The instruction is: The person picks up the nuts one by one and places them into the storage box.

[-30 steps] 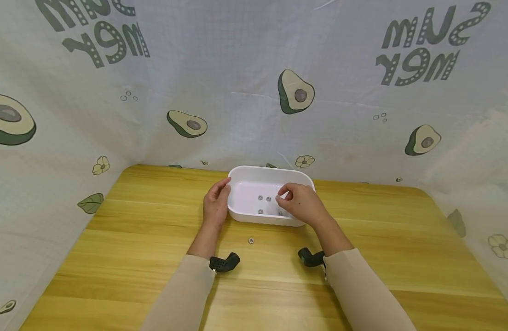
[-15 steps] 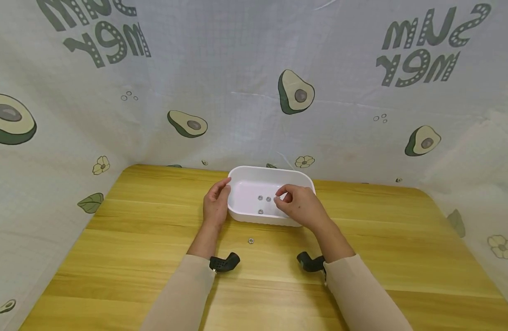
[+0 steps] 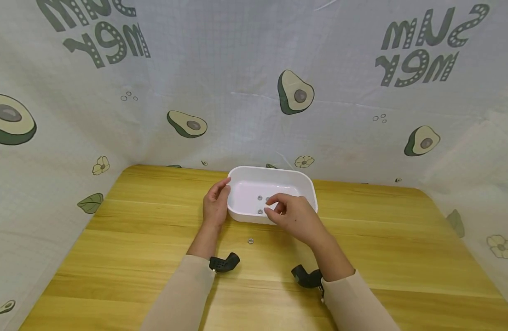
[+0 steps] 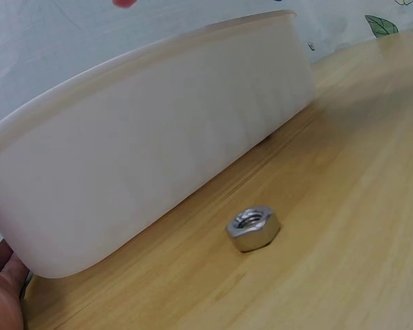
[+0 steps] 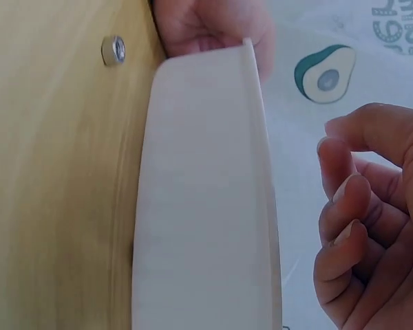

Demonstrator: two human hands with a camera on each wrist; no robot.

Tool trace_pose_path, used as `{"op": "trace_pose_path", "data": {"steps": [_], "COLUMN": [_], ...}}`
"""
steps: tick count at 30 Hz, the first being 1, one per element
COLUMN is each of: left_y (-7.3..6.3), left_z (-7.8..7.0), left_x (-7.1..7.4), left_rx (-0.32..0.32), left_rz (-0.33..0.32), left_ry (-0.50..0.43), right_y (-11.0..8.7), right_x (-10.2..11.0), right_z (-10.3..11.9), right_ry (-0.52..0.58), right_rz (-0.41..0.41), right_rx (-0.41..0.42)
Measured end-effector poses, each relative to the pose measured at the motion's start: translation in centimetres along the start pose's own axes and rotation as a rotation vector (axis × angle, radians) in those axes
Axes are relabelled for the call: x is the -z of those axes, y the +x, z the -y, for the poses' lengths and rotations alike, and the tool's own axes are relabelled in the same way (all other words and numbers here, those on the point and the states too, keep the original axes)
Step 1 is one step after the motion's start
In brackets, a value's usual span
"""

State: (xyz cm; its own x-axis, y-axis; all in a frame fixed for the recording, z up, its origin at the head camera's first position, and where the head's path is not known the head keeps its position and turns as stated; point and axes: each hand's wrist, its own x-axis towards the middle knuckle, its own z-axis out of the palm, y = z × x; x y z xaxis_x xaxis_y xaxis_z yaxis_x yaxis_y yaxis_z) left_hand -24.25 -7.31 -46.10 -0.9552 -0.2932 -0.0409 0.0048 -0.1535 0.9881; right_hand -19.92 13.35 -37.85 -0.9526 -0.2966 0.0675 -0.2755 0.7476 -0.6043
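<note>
A white rectangular tray [image 3: 270, 171] stands on the wooden table, with hex nuts [image 3: 260, 197] on its floor. My left hand [image 3: 216, 202] holds its left end, fingertips at the rim. Over the tray's front rim hovers my right hand [image 3: 297, 218], thumb and index finger slightly apart with nothing between them. It hides the tray's right front part and any nuts there. One more hex nut [image 4: 253, 228] lies on the table in front of the tray. The right wrist view shows the right hand's curled fingers [image 5: 344, 254] just above the tray wall.
The table [image 3: 154, 257] reaches back to a white cloth [image 3: 237, 69] printed with avocados, hanging behind and at both sides. A black wrist device [image 3: 225, 262] sits on the left wrist and another device [image 3: 307, 276] on the right.
My right hand has drawn back from inside the tray toward the front and left, and its thumb and index finger have parted. The left hand, tray and table nut stay put.
</note>
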Motion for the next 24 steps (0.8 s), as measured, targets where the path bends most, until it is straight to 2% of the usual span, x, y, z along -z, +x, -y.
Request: {"op": "trace_pose_path", "data": {"steps": [6, 10, 19, 24], "left_y": [0.1, 0.1, 0.1, 0.2], "left_z": [0.0, 0.0, 0.1, 0.1], "left_x": [0.0, 0.1, 0.1, 0.1], "left_rx": [-0.002, -0.002, 0.007, 0.007], "left_rz": [0.0, 0.002, 0.001, 0.001], "left_ry": [-0.009, -0.012, -0.007, -0.008], "right_y": [-0.8, -1.2, -1.3, -1.2], "right_x": [-0.9, -1.6, -3.7, -4.8], "right_z": [0.5, 0.6, 0.1, -0.3], "right_ry": [0.046, 0.071, 0.017, -0.011], "right_rz": [0.019, 0.081, 0.24, 0.28], "right_rx": [0.039, 0.035, 0.061, 0.084]}}
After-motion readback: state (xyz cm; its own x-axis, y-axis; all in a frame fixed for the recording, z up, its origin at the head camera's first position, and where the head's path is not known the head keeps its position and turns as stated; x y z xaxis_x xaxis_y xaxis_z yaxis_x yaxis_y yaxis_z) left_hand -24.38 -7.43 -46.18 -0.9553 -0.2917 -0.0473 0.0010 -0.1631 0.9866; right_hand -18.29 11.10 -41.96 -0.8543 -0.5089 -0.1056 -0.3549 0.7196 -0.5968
